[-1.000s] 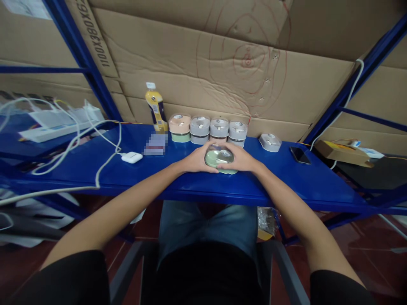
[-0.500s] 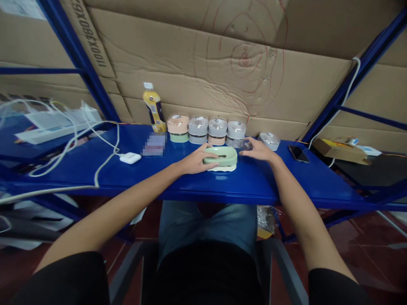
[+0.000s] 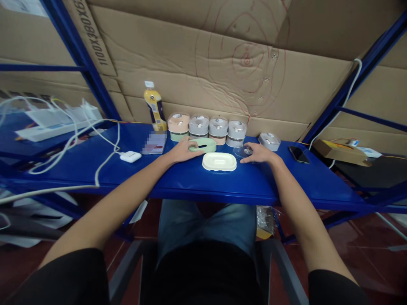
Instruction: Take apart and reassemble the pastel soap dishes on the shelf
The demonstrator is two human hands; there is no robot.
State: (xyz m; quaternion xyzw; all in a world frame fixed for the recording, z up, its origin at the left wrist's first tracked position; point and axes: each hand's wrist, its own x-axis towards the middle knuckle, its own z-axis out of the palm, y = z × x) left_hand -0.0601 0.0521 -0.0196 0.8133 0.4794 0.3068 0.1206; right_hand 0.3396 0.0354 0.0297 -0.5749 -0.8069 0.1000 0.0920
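Left hand (image 3: 185, 150): grip closed around the green ring (image 3: 206, 145); right hand (image 3: 257, 152): grip on the clear cover (image 3: 241, 152); cream tray (image 3: 219, 162): between them, near the bench's (image 3: 219, 186) front edge.

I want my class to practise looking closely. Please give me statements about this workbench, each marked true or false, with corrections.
1. The left hand grips the green piece. True.
2. The right hand holds the phone. False: it holds a clear cover; the phone lies farther right.
3. The yellow bottle stands upright. True.
4. The cream tray sits on top of the green piece. False: it lies on the blue tabletop, nearer the person.
5. The white case lies left of the cream tray. True.
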